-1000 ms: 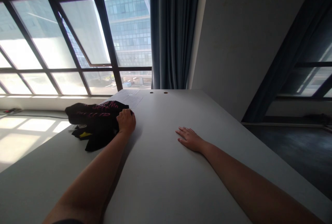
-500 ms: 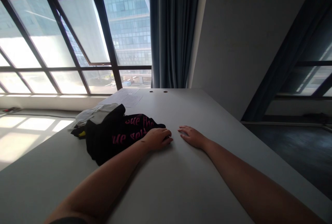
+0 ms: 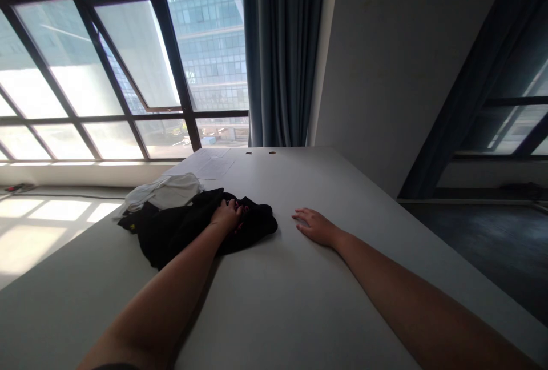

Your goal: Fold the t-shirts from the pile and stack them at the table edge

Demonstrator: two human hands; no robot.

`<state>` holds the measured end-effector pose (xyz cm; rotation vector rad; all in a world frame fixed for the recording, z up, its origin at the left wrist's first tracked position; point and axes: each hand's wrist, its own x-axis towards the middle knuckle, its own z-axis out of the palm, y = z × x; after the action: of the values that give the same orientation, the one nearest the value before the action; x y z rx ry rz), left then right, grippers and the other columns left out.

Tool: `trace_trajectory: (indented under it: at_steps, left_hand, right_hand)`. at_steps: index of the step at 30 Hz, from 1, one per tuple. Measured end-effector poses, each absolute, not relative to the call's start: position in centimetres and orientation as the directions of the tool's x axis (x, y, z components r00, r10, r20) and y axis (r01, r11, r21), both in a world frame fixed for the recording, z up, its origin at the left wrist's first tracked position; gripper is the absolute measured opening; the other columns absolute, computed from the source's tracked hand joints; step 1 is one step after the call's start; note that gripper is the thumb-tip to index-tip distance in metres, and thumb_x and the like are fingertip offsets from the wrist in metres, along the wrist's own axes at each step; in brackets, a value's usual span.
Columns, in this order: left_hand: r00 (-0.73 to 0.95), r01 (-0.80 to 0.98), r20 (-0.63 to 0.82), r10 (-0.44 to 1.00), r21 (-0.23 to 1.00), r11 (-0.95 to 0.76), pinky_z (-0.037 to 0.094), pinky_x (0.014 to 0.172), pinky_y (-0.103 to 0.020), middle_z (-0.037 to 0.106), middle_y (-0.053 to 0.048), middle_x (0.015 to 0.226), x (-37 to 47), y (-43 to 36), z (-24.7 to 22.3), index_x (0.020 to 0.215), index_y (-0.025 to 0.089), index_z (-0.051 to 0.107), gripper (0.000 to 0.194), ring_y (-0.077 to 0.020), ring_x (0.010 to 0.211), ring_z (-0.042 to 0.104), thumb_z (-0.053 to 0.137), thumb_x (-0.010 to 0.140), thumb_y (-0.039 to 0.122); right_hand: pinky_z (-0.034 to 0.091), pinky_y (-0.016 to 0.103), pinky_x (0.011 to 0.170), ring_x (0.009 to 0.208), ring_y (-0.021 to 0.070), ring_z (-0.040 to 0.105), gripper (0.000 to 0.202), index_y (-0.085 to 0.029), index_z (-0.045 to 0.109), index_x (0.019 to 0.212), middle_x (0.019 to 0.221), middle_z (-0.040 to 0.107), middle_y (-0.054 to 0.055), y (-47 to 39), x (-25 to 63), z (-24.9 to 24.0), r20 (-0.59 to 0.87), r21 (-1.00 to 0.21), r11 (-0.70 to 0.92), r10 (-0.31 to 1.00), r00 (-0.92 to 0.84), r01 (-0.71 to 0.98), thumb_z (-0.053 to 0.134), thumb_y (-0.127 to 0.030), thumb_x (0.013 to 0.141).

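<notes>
A crumpled black garment with pink lettering lies in folds on the left half of the white table. My left hand is on top of it, its fingers curled into the bunched cloth around the lettering, most of which is hidden in creases. To the right of the garment, my right hand rests palm down on the tabletop, fingers spread and holding nothing. White cloth is heaped against the garment's far left side.
Paper sheets lie flat toward the table's far left corner. Two round holes, one of them a brown-edged hole, are near the far edge. Beyond stand a blue curtain, a grey wall and large windows with one pane tilted out.
My left hand has moved left and slightly away from me, from the garment's right end onto its middle. The cloth has bunched and its lettering is mostly covered. My right hand stays put.
</notes>
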<state>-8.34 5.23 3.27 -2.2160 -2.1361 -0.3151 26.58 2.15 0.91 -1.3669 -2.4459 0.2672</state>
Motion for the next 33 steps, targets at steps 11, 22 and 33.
trace_trajectory:
  at_steps: [11,22,33]
  left_hand:
    - [0.297,0.942,0.213,0.931,0.095,-0.323,0.045,0.106,-0.052,0.063,-0.016,0.136,-2.9,2.1,3.3,0.135,0.022,0.062,0.045,-0.0359,0.127,0.056,0.041,0.104,0.048]
    - [0.861,0.362,0.204,0.466,0.397,-0.843,0.044,0.113,-0.040,0.065,-0.009,0.135,2.9,-5.4,5.9,0.128,0.023,0.067,0.041,-0.0257,0.126,0.060,0.043,0.107,0.048]
    - [0.964,0.072,0.158,0.212,0.615,-0.785,0.044,0.113,-0.034,0.068,-0.009,0.128,3.5,-5.8,6.8,0.117,0.021,0.070,0.042,-0.0225,0.121,0.063,0.039,0.109,0.047]
  right_hand:
    - [0.048,0.040,0.106,0.111,0.0266,0.065,0.037,-0.021,0.077,0.106,0.112,0.074,0.011,2.1,26.7,2.2,0.485,-0.432,0.483,0.836,-0.255,0.762,0.043,-0.034,0.098]
    - [0.051,0.045,0.107,0.118,0.0262,0.065,0.041,-0.023,0.072,0.124,0.126,0.072,0.008,1.0,26.1,5.6,0.361,-0.811,0.441,0.895,-0.263,0.384,0.047,-0.043,0.100]
    - [0.042,0.047,0.117,0.136,0.0289,0.055,0.049,-0.026,0.066,0.139,0.147,0.062,0.006,0.6,26.2,4.4,0.215,-0.752,0.531,0.757,-0.617,0.390,0.063,-0.047,0.095]
